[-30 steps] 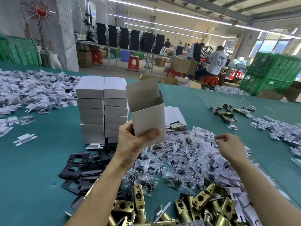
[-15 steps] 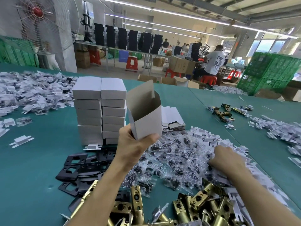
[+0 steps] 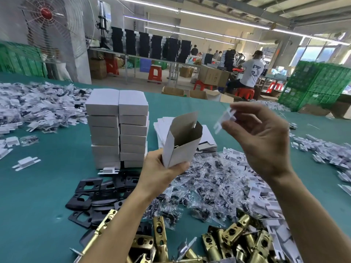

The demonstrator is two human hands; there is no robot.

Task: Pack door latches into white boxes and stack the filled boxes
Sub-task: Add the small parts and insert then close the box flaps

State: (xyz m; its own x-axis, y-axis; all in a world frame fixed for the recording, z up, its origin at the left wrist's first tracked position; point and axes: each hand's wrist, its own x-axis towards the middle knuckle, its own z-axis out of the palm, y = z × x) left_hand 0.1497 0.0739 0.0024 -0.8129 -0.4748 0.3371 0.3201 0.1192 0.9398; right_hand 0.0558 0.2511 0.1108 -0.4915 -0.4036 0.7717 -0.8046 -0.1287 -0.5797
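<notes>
My left hand [image 3: 161, 172] grips an open white box [image 3: 180, 143] by its lower end, mouth tilted up and to the right. My right hand [image 3: 260, 141] is raised beside the box mouth and pinches a small white plastic insert [image 3: 224, 120], blurred by motion. Two stacks of closed white boxes [image 3: 118, 130] stand just left of the open box. Brass door latches [image 3: 233, 238] lie heaped at the near edge. Small clear bags of screws [image 3: 205, 185] are piled under my hands.
Black strike plates [image 3: 91, 194] lie at the near left. Flat unfolded boxes [image 3: 207, 137] sit behind the open box. White inserts [image 3: 264, 202] are heaped at the right, more at the far left [image 3: 38, 107]. Green crates [image 3: 319, 86] stand at the back right on the green table [image 3: 47, 186].
My right hand dipped into the pile of white inserts, then rose with one pinched in its fingers to the box mouth. My left hand tilted the open box rightward.
</notes>
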